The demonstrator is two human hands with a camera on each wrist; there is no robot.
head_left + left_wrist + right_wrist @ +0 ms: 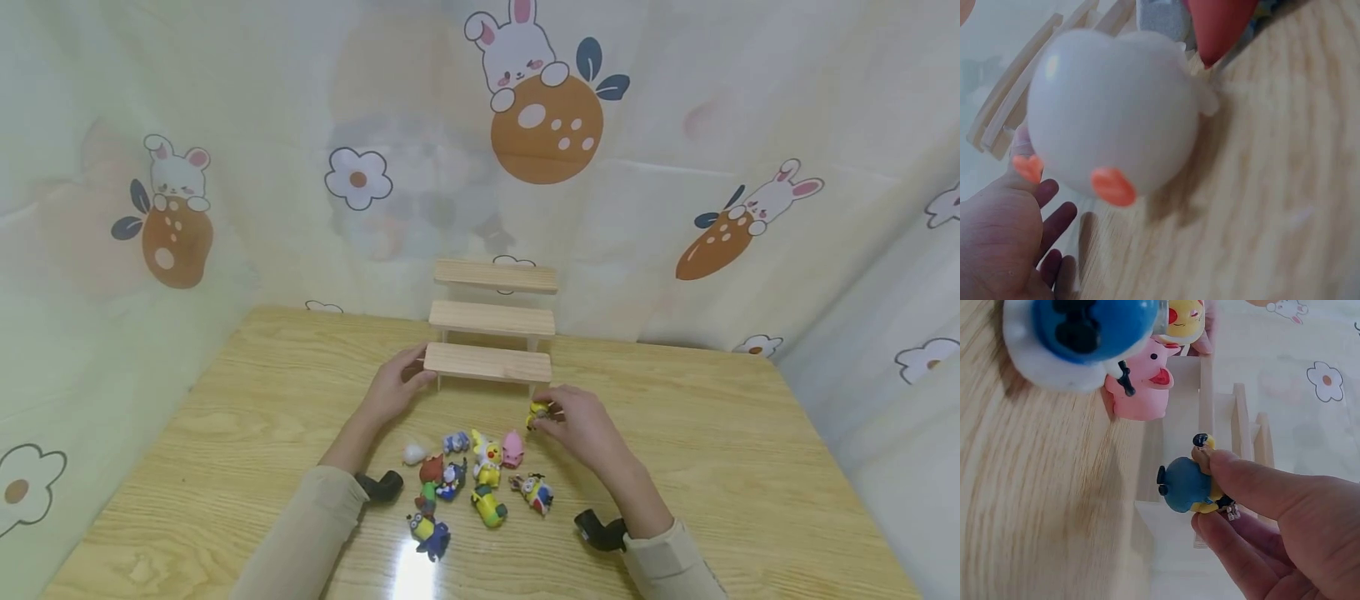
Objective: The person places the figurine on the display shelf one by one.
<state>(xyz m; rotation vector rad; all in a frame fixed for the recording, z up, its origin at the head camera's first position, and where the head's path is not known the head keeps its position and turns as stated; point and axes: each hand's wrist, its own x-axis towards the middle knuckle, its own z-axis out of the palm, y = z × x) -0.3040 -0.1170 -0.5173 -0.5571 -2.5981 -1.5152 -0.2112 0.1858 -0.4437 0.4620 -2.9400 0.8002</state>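
My right hand pinches a small yellow and blue minion figurine between thumb and fingers, just off the right front corner of the stepped wooden shelf. My left hand is at the left end of the lowest step, its fingers loosely spread at the board's edge. A round white figurine with orange feet hides part of that hand in the left wrist view. Closest to the right hand on the table are a pink pig figurine and a yellow Pikachu figurine.
Between the forearms lie several more figurines: a grey-blue one, a red-haired one, a minion in blue, a yellow-green one and a minion in red and blue. A patterned curtain hangs behind the wooden table.
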